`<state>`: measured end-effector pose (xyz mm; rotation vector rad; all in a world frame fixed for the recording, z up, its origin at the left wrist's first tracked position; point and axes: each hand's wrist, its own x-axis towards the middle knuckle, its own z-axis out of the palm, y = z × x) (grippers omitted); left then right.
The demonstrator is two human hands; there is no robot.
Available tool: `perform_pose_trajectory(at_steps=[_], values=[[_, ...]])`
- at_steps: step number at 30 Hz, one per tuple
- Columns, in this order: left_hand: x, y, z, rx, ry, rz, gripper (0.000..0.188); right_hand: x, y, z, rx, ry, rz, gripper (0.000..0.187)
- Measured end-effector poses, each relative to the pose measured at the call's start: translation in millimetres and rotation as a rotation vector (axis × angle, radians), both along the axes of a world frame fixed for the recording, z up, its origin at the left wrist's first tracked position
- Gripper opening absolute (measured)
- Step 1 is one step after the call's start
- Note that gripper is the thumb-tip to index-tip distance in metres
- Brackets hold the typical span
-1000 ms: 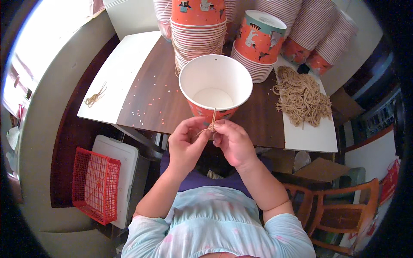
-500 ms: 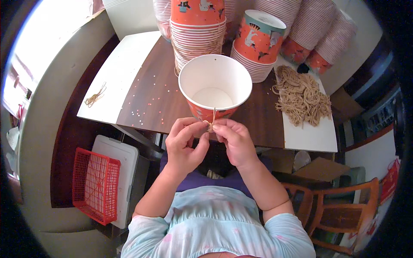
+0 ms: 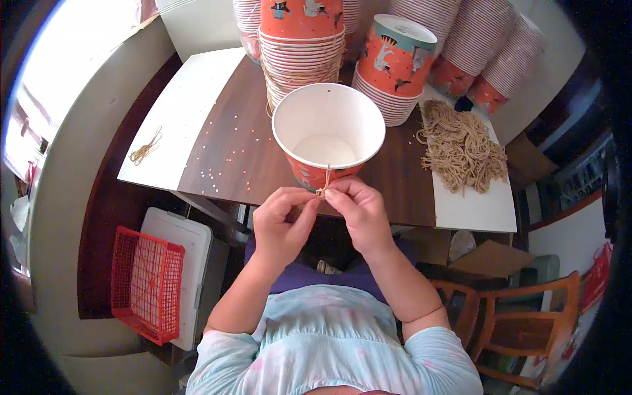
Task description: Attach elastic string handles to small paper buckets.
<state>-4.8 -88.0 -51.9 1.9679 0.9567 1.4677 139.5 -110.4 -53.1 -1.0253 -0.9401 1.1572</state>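
Note:
An orange paper bucket with a white inside (image 3: 329, 125) stands upright at the near edge of the table. From its front rim hangs a tan cord (image 3: 328, 174), which passes over the edge on the near side. My left hand (image 3: 284, 220) pinches the cord's lower part between thumb and fingers. Close beside it, my right hand (image 3: 359, 210) grips the same cord between thumb and forefinger, just in front of the bucket wall. A small loop or knot shows between the fingertips; its exact form is too small to tell.
Stacked orange buckets (image 3: 303, 59) with cords stand behind, beside another upside-down stack (image 3: 401, 59). A heap of tan cords (image 3: 464, 148) lies on the right, a few strands (image 3: 146, 148) on the left. A red basket (image 3: 148, 283) and wooden chair (image 3: 526, 322) flank me below.
My left fingers have closed more tightly at the knot, and its hand has shifted slightly down. The right hand still pinches the cord; the bucket has hardly moved.

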Motion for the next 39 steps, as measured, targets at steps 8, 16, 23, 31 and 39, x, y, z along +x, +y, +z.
perform_pose_trajectory(at_steps=[8,16,23,31,39], values=[[-9,4,0,-0.463,-0.296,-0.246,0.009,10,0,14,0.129,-0.451,-0.024,0.016],[5,3,2,-0.06,-0.098,-0.002,0.008,5,-2,10,0.1,-0.327,-0.02,0.013],[-10,12,3,-0.767,-0.432,-0.402,0.009,6,-2,18,0.216,-0.589,-0.107,0.012],[-7,3,0,-0.461,-0.344,-0.309,0.024,8,0,15,0.16,-0.517,-0.056,0.012],[1,4,-1,-0.262,-0.183,-0.119,0.025,8,2,13,0.094,-0.425,-0.003,0.013]])
